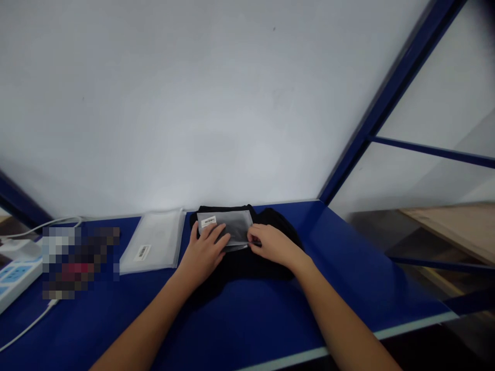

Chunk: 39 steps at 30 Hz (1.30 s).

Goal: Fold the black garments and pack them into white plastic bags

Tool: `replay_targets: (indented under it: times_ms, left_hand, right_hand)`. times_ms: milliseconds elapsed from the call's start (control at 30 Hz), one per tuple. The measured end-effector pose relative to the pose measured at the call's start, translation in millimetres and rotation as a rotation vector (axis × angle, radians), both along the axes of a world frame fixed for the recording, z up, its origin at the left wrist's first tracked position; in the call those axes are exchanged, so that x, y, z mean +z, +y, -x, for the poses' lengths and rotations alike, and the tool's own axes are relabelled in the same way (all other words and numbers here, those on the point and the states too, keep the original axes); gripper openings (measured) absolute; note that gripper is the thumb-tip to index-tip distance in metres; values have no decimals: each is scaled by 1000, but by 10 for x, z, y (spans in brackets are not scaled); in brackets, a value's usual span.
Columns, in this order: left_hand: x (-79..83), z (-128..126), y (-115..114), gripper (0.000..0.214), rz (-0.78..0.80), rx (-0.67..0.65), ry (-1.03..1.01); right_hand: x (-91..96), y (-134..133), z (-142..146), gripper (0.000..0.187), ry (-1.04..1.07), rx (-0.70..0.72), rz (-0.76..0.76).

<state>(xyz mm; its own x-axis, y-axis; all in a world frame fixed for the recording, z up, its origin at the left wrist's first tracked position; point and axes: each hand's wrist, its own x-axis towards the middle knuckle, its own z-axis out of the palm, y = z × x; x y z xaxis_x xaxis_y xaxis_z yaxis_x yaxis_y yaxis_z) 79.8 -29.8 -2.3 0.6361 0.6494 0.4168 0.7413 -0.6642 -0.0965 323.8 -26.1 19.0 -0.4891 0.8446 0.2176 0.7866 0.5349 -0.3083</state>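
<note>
Left hand [204,251] flat, right hand [271,244] pinching pouch [232,225] | contents unclear | on garment [247,265]

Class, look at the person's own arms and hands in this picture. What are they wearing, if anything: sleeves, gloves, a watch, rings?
Nothing worn shows. Both arms are bare from the picture's lower edge to the wrists, with no sleeve edge in view. The left hand and right hand have no gloves. No watch, bracelet or ring can be made out, though the picture is too small to rule out a thin ring.
</note>
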Motion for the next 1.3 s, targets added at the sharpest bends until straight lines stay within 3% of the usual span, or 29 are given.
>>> replay_targets:
  times_ms: [267,433,533,633,933,1100,1300]
  left_hand:
    - [5,-39,6,54,-60,-16,-30]
    - [-50,-65,6,20,-184,-87,-120]
    - [-51,-40,18,19,-225,-105,-198]
    - [-35,-16,21,24,-232,-72,-247]
    - [21,-33,10,21,-242,10,-344]
    - [42,-114,-62,19,-232,-129,-323]
    - [37,-162,-96,12,-310,-174,-384]
  right_hand:
    - [54,-68,138,13,68,50,-75]
    - [54,-172,324,9,101,112,-96]
    - [84,-212,357,10,115,132,-84]
    - [133,-221,319,21,123,120,-120]
    - [189,-212,219,11,131,138,-252]
    - [163,-225,268,19,133,140,-312]
    - [129,-260,336,24,157,196,-302]
